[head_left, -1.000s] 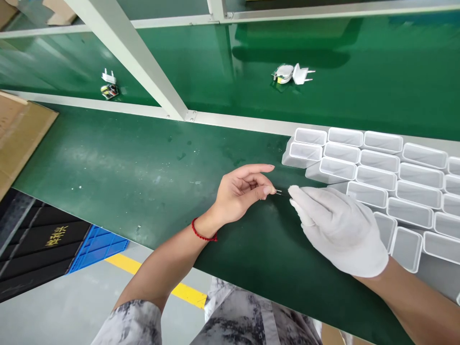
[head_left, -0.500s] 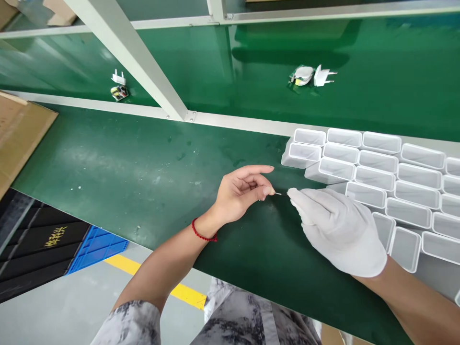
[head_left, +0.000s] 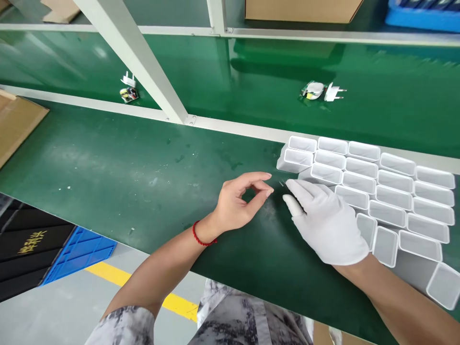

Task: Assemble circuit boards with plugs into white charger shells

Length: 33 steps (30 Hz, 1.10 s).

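Note:
My bare left hand [head_left: 240, 201], with a red cord at the wrist, hovers over the green bench mat [head_left: 125, 163]. Its thumb and forefinger are curved apart and nothing is between them. My white-gloved right hand [head_left: 325, 223] lies just to its right, fingers pressed together. A thin metal pin part [head_left: 281, 183] sticks out at the glove's fingertips; how it is gripped is hidden. The two hands are a small gap apart. Behind the glove lie rows of empty white plastic housings [head_left: 362, 167].
On the conveyor belt [head_left: 251, 76] behind the rail lie a white plug with a housing [head_left: 323, 91] and another plug with a circuit board [head_left: 128, 90]. A slanted white frame post [head_left: 143, 62] crosses the belt. Cardboard [head_left: 17, 124] is at left, a blue crate [head_left: 79, 247] below.
My left hand has let go of the pin's end and opened its pinch. Both hands sit slightly higher in view as the camera tilted. The parts on the belt moved right.

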{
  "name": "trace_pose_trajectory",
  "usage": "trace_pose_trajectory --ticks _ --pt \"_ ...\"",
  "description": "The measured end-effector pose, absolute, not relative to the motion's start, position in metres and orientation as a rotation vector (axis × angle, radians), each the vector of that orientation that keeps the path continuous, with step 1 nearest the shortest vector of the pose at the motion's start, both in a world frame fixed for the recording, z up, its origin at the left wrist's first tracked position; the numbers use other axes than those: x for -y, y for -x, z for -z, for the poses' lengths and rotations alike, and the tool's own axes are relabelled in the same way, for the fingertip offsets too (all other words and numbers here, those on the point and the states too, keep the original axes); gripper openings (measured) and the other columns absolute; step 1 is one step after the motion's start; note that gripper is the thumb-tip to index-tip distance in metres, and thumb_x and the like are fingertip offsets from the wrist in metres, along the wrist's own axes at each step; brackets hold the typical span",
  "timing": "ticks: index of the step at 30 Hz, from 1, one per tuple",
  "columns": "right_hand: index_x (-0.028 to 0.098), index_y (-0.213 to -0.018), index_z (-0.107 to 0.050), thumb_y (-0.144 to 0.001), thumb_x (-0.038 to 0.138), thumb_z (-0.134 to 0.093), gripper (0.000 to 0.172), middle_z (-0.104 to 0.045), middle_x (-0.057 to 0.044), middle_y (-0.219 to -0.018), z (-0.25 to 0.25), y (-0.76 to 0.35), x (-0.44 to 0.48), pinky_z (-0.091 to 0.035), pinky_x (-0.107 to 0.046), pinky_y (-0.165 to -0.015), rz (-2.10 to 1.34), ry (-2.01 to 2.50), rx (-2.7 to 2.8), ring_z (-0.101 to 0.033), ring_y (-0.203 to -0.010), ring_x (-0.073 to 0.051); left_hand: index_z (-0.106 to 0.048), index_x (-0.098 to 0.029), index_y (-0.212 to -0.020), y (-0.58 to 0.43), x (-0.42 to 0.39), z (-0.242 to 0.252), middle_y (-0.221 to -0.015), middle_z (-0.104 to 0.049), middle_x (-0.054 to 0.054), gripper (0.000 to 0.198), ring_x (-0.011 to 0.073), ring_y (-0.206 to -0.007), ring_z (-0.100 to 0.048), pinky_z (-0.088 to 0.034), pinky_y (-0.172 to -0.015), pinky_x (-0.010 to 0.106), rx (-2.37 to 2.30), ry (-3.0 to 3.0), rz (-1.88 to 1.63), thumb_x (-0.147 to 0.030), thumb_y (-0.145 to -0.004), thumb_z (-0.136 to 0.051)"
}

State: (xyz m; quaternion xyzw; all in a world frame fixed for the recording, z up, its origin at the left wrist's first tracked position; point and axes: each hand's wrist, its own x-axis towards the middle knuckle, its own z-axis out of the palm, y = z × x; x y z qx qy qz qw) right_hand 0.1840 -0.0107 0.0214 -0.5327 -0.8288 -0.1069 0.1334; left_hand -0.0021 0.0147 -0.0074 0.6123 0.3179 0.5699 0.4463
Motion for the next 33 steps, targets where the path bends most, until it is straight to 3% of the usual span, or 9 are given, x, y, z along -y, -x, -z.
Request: trace_pose_trajectory --ticks 3,8,14,22,27,31,33 --pt "0.017 -0.105 -0.071 -0.099 0.02 -0.046 0.025 -0.072 -0.005 -0.09 -0.029 -0.181 0.013 -0.038 -0.028 -0.058 0.246 1.454 2.347 -0.061 -0.072 -0.017 -0.069 -0.021 -0.111 0.001 -0.012 0.008 -0.076 -0.075 0.0 0.029 0.0132 -0.072 -0.071 -0.059 -0.075 0.025 -0.803 -1.644 -1.396 -0.011 -0.083 -0.068" --pt "0.019 -0.082 -0.071 -0.097 0.013 -0.044 0.032 -0.065 -0.002 -0.074 -0.036 -0.175 0.015 -0.032 -0.027 -0.055 0.297 1.409 2.406 -0.054 -0.064 -0.015 -0.066 -0.02 -0.113 -0.002 -0.011 0.007 -0.074 -0.073 0.0 0.03 0.0114 -0.068 -0.069 -0.058 -0.071 0.022 -0.792 -1.799 -1.398 -0.01 -0.085 -0.064" --pt "0.019 -0.067 -0.062 -0.092 0.01 -0.045 0.031 -0.057 0.0 -0.062 -0.035 -0.173 0.015 -0.026 -0.029 -0.053 0.351 1.395 2.453 -0.049 -0.06 -0.015 -0.062 -0.02 -0.115 -0.001 -0.01 0.007 -0.073 -0.071 -0.003 0.028 0.0093 -0.069 -0.068 -0.059 -0.073 0.021 -0.8 -2.011 -1.367 -0.009 -0.089 -0.059" --pt "0.019 -0.061 -0.056 -0.084 0.009 -0.047 0.027 -0.053 -0.001 -0.057 -0.033 -0.168 0.012 -0.026 -0.029 -0.051 0.563 1.386 2.405 -0.045 -0.052 -0.016 -0.06 -0.017 -0.113 -0.001 -0.008 0.006 -0.075 -0.071 -0.002 0.025 0.0083 -0.068 -0.067 -0.057 -0.07 0.019 -0.825 -1.956 -1.351 -0.011 -0.09 -0.059" --pt "0.017 -0.081 -0.069 -0.09 0.006 -0.043 0.03 -0.066 -0.003 -0.072 -0.045 -0.182 0.02 -0.029 -0.03 -0.053 0.343 1.316 2.54 -0.056 -0.059 -0.016 -0.06 -0.017 -0.112 0.0 -0.011 0.006 -0.074 -0.069 -0.002 0.023 0.0076 -0.067 -0.065 -0.055 -0.068 0.018 -0.819 -1.87 -1.376 -0.012 -0.09 -0.059" --pt "0.02 -0.057 -0.059 -0.101 0.021 -0.043 0.047 -0.05 0.001 -0.047 -0.06 -0.196 0.032 -0.02 -0.033 -0.049 0.285 1.129 2.708 -0.043 -0.043 -0.014 -0.062 -0.017 -0.106 0.001 -0.012 0.011 -0.068 -0.059 -0.003 0.016 0.0093 -0.062 -0.057 -0.052 -0.062 0.021 -0.918 -2.037 -1.274 -0.021 -0.091 -0.06" --pt "0.019 -0.063 -0.064 -0.101 0.016 -0.04 0.045 -0.054 0.0 -0.053 -0.065 -0.2 0.036 -0.023 -0.032 -0.049 0.239 1.093 2.703 -0.045 -0.046 -0.013 -0.064 -0.017 -0.105 0.0 -0.012 0.016 -0.072 -0.058 -0.001 0.017 0.0123 -0.067 -0.056 -0.052 -0.063 0.024 -0.948 -2.165 -1.139 -0.025 -0.092 -0.058"
